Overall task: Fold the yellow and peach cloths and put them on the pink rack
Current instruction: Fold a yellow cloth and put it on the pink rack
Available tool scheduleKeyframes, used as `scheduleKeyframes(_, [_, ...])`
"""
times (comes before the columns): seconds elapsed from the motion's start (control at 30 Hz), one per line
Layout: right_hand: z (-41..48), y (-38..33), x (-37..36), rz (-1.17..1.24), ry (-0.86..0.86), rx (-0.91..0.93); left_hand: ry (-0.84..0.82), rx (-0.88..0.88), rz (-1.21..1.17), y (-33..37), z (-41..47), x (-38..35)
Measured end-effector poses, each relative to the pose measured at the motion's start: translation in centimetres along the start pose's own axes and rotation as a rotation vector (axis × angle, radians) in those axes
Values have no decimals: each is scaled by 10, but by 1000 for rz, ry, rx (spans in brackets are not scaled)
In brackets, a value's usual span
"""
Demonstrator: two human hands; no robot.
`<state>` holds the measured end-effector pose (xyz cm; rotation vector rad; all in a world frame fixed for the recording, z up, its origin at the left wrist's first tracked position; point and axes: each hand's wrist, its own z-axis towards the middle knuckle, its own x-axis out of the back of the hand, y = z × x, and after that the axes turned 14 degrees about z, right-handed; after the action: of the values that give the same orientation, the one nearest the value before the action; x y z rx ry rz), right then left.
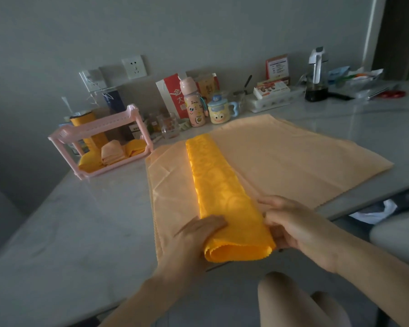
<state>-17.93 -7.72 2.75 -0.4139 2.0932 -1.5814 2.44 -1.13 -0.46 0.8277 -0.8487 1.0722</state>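
Yellow cloth [222,197] folded lengthwise into a long narrow strip, laid near-to-far across the spread peach cloth [293,156] on the grey table [69,232]. Near end raised a little at the table's near edge, its layers showing as an open loop, probably lifted so as to be carried towards the far end for the next fold.

Left hand [198,234] against the strip's left edge, fingers close together and curled over onto the top face; thumb hidden, likely beneath. Right hand [291,223] at the right edge opposite, fingers bent round the fold, tips tucked under and out of sight. Strip thus caught between the two hands, one edge to each, seemingly to keep the layers square. Far end flat and free, well apart from both hands.

Pink rack [99,128] at far left, near the peach cloth's far left corner, lower shelf already holding folded pieces [112,153] in yellow and peach. Pink bottle [194,107] and cartoon mug [219,112] by the far wall, just beyond the cloths.
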Motion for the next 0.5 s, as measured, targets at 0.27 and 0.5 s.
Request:
scheduleKeyframes(0.27, [2, 29, 1, -993, 18, 825, -65, 161, -315, -8, -8, 0])
scheduleKeyframes(0.5, [11, 41, 16, -1152, -101, 938, -127, -23, -100, -15, -19, 6])
